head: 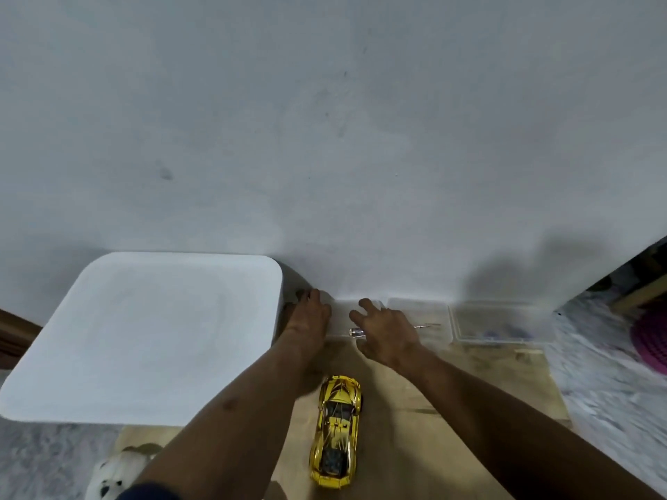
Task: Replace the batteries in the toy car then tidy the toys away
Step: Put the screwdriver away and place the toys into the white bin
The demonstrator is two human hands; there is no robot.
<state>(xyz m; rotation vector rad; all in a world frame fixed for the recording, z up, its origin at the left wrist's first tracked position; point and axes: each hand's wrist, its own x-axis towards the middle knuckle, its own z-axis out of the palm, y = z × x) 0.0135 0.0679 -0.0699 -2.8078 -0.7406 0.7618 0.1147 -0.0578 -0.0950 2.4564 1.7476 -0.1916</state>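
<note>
A shiny yellow toy car (337, 431) stands on its wheels on the wooden floor, between my two forearms. My left hand (309, 313) reaches to the left end of a clear plastic box (341, 321) against the wall, fingers spread on its edge. My right hand (384, 333) hovers over the same box, fingers apart, holding nothing. A screwdriver (427, 326) with a clear handle lies across the clear containers, partly under my right hand.
A large white lidded bin (151, 337) stands at the left against the wall. A second clear container (501, 324) with small blue items sits to the right. A white plush toy (115, 474) lies at bottom left. Grey rug at right.
</note>
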